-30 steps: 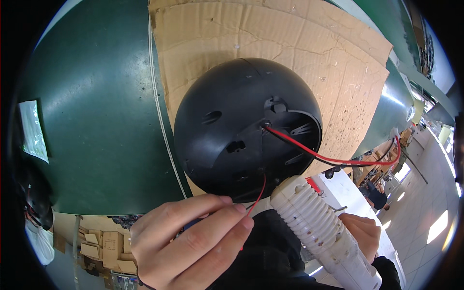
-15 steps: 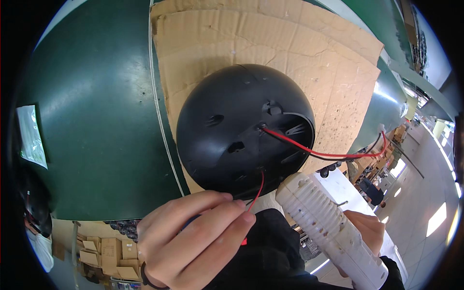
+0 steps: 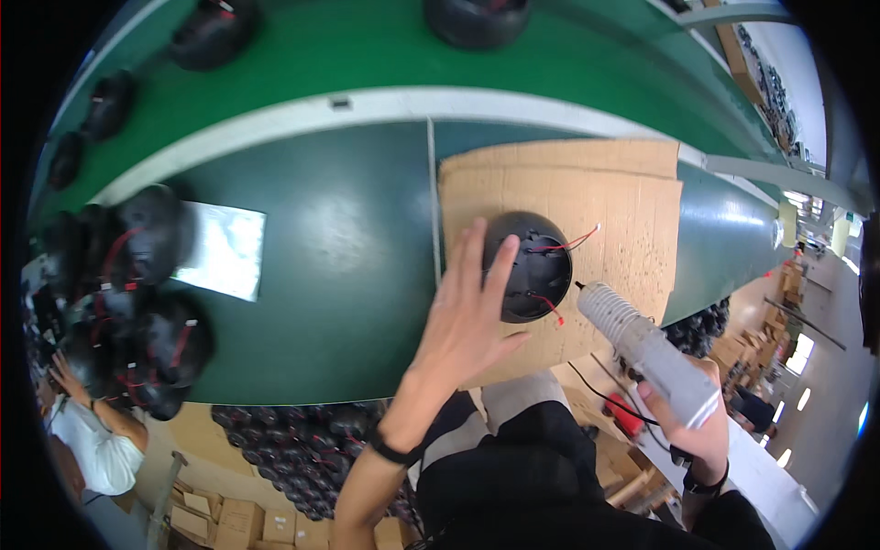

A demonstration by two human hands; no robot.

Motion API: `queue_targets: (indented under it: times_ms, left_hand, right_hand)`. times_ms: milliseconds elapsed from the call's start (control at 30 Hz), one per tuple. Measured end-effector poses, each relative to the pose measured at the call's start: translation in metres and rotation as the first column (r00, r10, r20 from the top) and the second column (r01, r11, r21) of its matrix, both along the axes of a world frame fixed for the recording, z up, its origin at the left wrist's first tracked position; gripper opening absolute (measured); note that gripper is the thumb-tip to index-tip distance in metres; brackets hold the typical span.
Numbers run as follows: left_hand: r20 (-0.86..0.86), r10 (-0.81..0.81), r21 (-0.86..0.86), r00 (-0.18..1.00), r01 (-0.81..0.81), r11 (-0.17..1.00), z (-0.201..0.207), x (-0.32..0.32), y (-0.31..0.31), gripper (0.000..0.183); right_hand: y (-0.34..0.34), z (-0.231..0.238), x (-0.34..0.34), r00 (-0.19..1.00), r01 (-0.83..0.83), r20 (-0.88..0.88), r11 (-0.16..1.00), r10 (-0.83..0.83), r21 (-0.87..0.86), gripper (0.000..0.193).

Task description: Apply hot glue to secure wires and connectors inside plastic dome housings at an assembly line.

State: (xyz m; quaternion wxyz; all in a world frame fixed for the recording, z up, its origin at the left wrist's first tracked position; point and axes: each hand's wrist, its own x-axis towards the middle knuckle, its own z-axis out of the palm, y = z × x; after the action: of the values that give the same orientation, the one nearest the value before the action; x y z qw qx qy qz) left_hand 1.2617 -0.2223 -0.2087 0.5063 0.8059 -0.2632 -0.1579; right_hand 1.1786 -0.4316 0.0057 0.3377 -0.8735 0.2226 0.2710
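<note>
A round black plastic shell (image 3: 528,299) sits on a cardboard sheet (image 3: 632,225), its hollow side with ribs and dark openings facing up. Two thin red wire leads (image 3: 550,302) come out of it; the upper one ends in a small pale connector, the lower in a red one. My left hand (image 3: 467,307) lies against the shell's left side, fingers stretched and spread. In my right hand (image 3: 697,412) is a white ribbed hand tool (image 3: 632,330) with a narrow dark tip, its exact kind unclear. The tip points at the shell's right side, a small gap apart.
Similar black shells with red wires (image 3: 156,247) cluster at the left by a clear plastic bag (image 3: 225,252). More stand on the green belt (image 3: 348,55) beyond a pale rail. A co-worker's arm (image 3: 110,422) reaches in at far left. Several dark parts lie below the table's edge.
My view has pulled back from the shell. My left hand has let go of the lower red wire and spread against the shell. The tool's tip now points at the shell.
</note>
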Motion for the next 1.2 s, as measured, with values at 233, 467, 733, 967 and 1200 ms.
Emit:
queue_targets:
  times_ms: [233,467,733,967,1200]
  left_hand:
    - [0.109,0.113,0.060,0.988,-0.120,0.991,0.032,0.020,0.036,0.124]
    - [0.107,0.578,0.217,0.809,-0.586,0.781,0.020,0.037,0.164,0.134]
    - [0.184,0.153,0.689,0.971,-0.238,0.685,0.140,0.078,0.134,0.108]
    - [0.320,0.206,0.449,0.925,-0.340,0.826,0.079,0.221,-0.102,0.138]
    - [0.163,0.417,0.577,0.894,-0.429,0.695,0.037,0.300,-0.170,0.143]
  right_hand:
    - [0.005,0.004,-0.072,0.826,0.449,0.297,0.877,-0.480,0.169,0.019]
    - [-0.009,-0.022,-0.134,0.724,0.472,0.336,0.788,-0.602,0.395,0.027]
    - [-0.048,-0.058,-0.173,0.469,0.584,0.204,0.475,-0.859,0.658,0.037]
    - [-0.101,-0.086,-0.190,0.512,0.657,0.214,0.540,-0.832,0.526,0.030]
    - [-0.171,-0.053,-0.215,0.753,0.491,0.253,0.775,-0.608,0.398,0.035]
